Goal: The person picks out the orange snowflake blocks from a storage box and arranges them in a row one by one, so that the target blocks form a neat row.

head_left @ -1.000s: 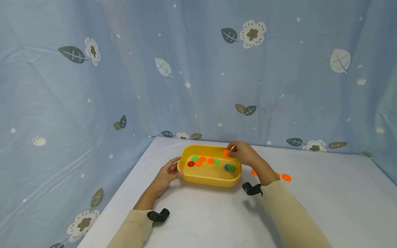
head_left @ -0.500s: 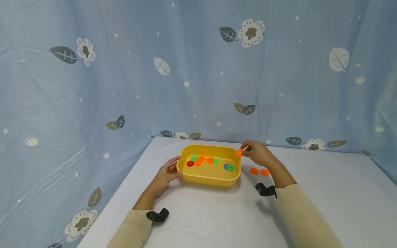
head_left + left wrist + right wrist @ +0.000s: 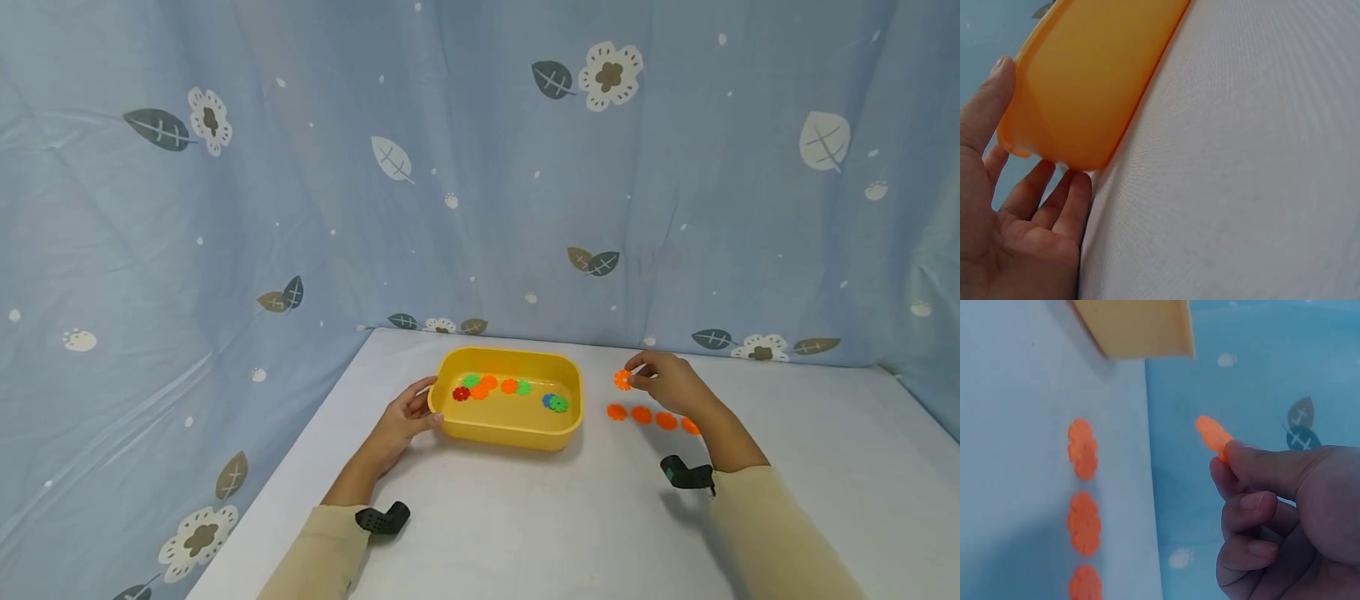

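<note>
Between thumb and index finger my right hand (image 3: 671, 385) pinches an orange snowflake-shaped plastic disc (image 3: 622, 380), held over the table to the right of the yellow plastic bin (image 3: 510, 436). The right wrist view has this disc (image 3: 1213, 434) nearly edge-on at the fingertips. My left hand (image 3: 397, 427) holds the bin's left end, the thumb (image 3: 999, 87) at the rim and the fingers against the end wall. Inside the bin lie a red disc (image 3: 461, 393) and several orange, green and blue ones, some overlapping.
Several orange discs lie in a row on the white table (image 3: 510, 517) right of the bin, the nearest orange disc (image 3: 617, 412) close to its side. My right wrist partly covers the far end of the row. A blue patterned curtain (image 3: 480, 167) stands behind the table.
My right hand has moved right with the orange disc, from over the bin's right rear corner out past its side. The left hand and the bin have stayed put.
</note>
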`<action>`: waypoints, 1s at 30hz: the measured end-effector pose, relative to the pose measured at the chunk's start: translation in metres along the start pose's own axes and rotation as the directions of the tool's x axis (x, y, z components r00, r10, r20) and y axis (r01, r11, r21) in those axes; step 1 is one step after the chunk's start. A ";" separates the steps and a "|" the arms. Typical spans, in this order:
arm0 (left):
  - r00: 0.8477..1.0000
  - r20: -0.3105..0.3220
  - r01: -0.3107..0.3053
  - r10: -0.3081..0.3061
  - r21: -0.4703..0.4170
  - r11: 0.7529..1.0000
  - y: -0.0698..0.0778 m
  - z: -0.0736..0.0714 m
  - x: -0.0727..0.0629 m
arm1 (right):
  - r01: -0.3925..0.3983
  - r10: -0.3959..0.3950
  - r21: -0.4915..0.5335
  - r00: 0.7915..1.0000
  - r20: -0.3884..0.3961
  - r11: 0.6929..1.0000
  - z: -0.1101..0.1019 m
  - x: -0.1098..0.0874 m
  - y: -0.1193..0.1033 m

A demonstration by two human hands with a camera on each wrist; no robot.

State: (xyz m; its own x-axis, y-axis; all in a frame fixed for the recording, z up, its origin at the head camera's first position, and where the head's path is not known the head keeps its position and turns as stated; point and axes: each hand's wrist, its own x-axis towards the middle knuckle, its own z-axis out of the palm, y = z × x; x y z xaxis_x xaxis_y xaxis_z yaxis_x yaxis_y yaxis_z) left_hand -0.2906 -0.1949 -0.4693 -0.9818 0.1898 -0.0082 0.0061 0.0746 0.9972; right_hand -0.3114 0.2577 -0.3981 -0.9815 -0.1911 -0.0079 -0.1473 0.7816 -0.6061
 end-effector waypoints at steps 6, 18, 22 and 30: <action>1.000 0.003 -0.016 0.015 0.014 1.000 -0.002 -0.001 0.001 | 0.007 -0.007 0.002 1.000 -0.011 1.000 -0.004 -0.006 0.010; 1.000 0.001 -0.020 0.020 0.008 1.000 -0.003 -0.001 0.001 | -0.032 0.030 -0.027 0.998 -0.055 0.999 -0.018 -0.022 0.028; 1.000 0.002 -0.016 0.016 0.011 1.000 -0.004 -0.002 0.001 | -0.063 0.062 -0.022 0.996 -0.057 0.998 -0.022 -0.027 0.034; 1.000 0.000 -0.008 0.008 0.016 1.000 -0.004 -0.002 0.002 | -0.105 0.104 -0.006 0.993 -0.061 0.994 -0.026 -0.037 0.052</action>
State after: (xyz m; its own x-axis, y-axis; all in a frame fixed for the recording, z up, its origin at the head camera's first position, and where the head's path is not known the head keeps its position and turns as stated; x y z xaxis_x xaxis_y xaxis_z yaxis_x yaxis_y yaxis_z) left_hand -0.2933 -0.1968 -0.4732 -0.9816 0.1908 -0.0002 0.0171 0.0890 0.9959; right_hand -0.2861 0.3209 -0.4084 -0.9971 -0.0721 -0.0226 -0.0444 0.8010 -0.5970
